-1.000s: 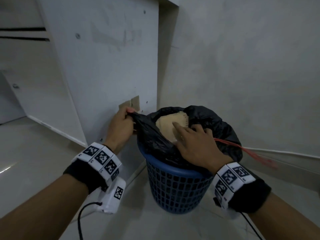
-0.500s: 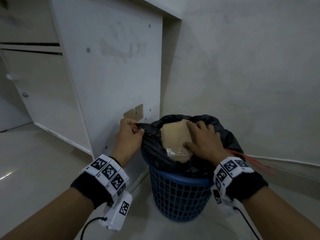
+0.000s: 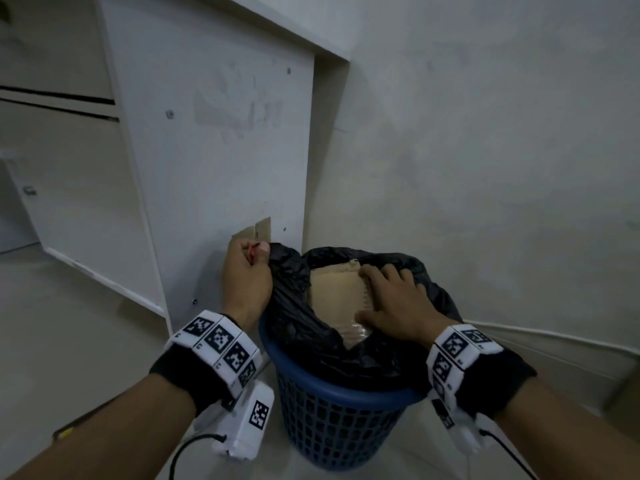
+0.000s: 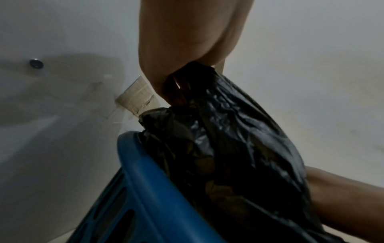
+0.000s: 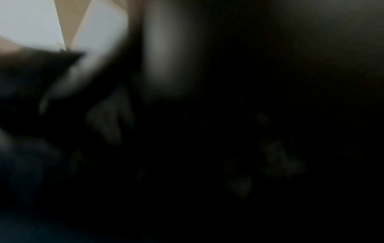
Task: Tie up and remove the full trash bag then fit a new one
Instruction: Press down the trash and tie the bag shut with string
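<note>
The black trash bag (image 3: 304,327) sits in the blue lattice wastebasket (image 3: 332,420) at lower centre of the head view, in the corner between a white cabinet panel (image 3: 207,150) on the left and the grey wall (image 3: 485,150) on the right. Its mouth is open and faces up, so its long axis runs roughly vertical, down into the basket.

The left hand (image 3: 246,278) is fisted at the bag's upper-left edge — fingers curled tight round a gathered bunch of film and a bit of red drawstring (image 3: 254,252), drawing that corner up and toward the cabinet. In the left wrist view the film (image 4: 218,131) fans down from the fist to the basket rim (image 4: 133,164), taut near the grip. The right hand (image 3: 394,303) lies flat on the cardboard (image 3: 334,296) that fills the mouth, fingers straight and slightly spread, pressing rather than gripping. The right wrist view is dark and blurred, so it adds nothing on those fingers.

The film looks thin, soft and slick; it will likely bunch easily and could stretch or tear if pulled against a stiff cardboard corner. The load seems bulky more than heavy, though that cannot be told for sure. The best hold is probably the gathered rim and drawstring — not the bag's flank — with the cardboard pushed below the hem so the mouth can close
</note>
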